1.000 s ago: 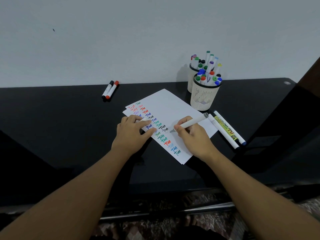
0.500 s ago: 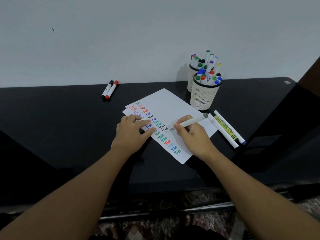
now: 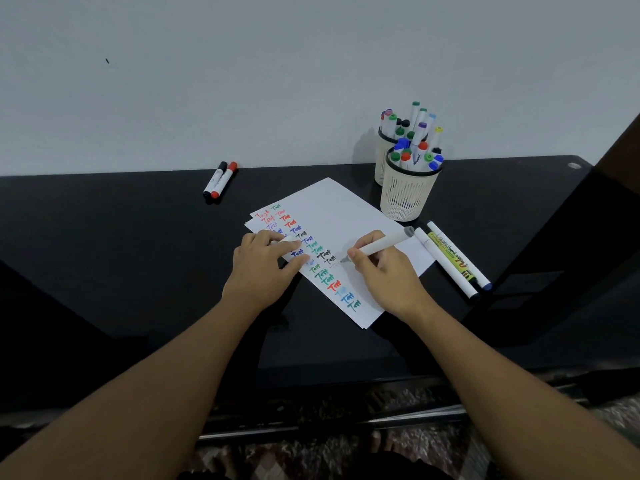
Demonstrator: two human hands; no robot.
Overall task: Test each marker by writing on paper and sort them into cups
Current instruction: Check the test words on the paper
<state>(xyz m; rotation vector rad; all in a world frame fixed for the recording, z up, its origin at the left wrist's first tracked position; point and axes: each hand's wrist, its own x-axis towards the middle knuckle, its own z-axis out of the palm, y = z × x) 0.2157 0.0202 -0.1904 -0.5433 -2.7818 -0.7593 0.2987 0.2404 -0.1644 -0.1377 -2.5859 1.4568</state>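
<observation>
- The marker (image 3: 379,247), a white barrel with a grey cap stuck on its back end, slants with its tip down on the paper (image 3: 349,220) beside the black "Test" scribbles in the middle of the sheet.
- The right hand (image 3: 384,271) has its fingers curled around the marker near the tip.
- The left hand (image 3: 263,268) lies on the sheet's left edge with fingers loosely bent; something small and white shows under the fingertips, though I cannot tell what.
- Against the frames a moment ago, the tip sits about where it was and both hands have hardly moved.
- The paper carries columns of coloured "Test" words and lies mid-counter (image 3: 121,254).
- Two beige mesh cups, the near cup (image 3: 407,194) and the far cup (image 3: 382,157), stand full of markers by the counter's back edge.
- Two loose markers (image 3: 450,259) lie just right of the paper; a black and a red marker (image 3: 220,179) lie toward the back left.
</observation>
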